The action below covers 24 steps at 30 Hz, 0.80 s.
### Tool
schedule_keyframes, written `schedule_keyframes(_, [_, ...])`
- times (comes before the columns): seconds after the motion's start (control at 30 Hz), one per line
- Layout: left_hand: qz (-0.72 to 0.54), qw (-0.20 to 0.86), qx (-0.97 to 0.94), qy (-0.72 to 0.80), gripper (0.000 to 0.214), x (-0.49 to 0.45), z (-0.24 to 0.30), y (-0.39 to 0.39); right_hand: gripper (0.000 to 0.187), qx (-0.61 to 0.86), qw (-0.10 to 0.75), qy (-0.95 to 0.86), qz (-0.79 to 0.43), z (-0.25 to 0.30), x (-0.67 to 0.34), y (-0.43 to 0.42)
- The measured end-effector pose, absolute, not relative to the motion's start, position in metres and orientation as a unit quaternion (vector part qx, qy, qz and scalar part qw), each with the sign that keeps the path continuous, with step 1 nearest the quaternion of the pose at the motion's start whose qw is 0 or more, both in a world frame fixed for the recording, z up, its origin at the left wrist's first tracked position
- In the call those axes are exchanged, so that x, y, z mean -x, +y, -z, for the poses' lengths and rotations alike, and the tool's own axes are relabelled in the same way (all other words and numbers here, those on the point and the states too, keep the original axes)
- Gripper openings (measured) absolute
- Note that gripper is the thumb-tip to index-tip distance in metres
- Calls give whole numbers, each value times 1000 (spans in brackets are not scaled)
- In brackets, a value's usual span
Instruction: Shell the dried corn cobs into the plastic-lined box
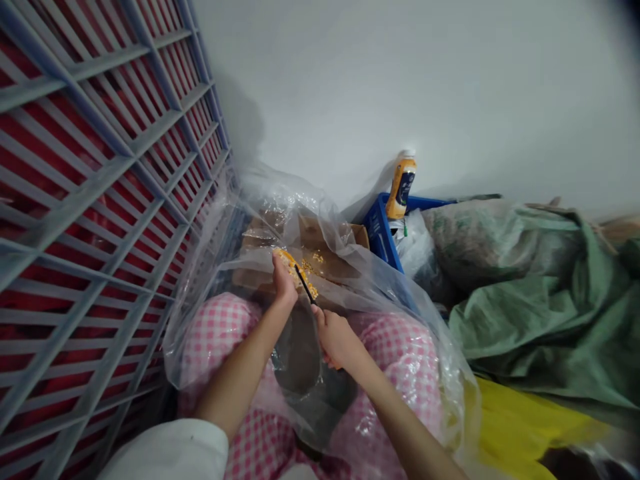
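Over one box [345, 270], two hands [286, 285] [336, 333] hold one corncob [290, 262] and one tool [307, 287].

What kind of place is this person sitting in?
Probably a storage corner, though too little shows to say whether it's in a home: a large slatted plastic structure on the left, a blue crate by the plain wall, and crumpled green sheeting on the right.

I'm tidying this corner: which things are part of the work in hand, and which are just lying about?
In use:
corn cob, in the left hand
thin black tool, in the right hand
loose kernels
clear plastic sheet and cardboard box, under the kernels

Likely just lying about:
orange bottle
blue crate
green cloth
yellow sheet
slatted crate
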<state>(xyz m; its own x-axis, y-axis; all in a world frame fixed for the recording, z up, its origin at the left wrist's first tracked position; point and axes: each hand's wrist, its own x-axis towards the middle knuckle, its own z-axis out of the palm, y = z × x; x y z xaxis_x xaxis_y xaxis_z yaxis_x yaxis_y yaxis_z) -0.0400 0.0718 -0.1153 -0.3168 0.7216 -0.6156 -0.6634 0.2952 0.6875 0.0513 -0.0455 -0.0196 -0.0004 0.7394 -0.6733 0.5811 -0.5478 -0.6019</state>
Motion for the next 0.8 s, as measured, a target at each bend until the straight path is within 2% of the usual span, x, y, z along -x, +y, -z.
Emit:
schedule_keyframes(0.1, [-593,597,8,541,51,38,105,70,48,585,149,-264,-752,13,-65,-41])
schedule_keyframes(0.17, [-589,606,26,534,48,38,97,71,48,518,201,-170,-814,8,-75,-41])
schedule_keyframes(0.27, [-589,614,34,524,45,38,88,71,46,583,248,-211,-744,8,-86,-48])
schedule_keyframes(0.37, [-594,616,28,516,40,39,81,70,41,695,190,-398,-568,11,-87,-60])
schedule_keyframes(0.43, [-594,619,20,513,40,39,78,69,39,709,141,-482,-494,12,-83,-67])
schedule_keyframes(0.57, [-582,619,0,527,47,37,76,66,41,697,105,-490,-513,9,-75,-64])
schedule_keyframes(0.73, [-585,613,-20,530,43,37,77,66,45,698,197,-366,-583,16,-71,-57])
schedule_keyframes(0.8, [-585,617,-6,526,44,39,76,67,45,686,197,-358,-602,21,-71,-62])
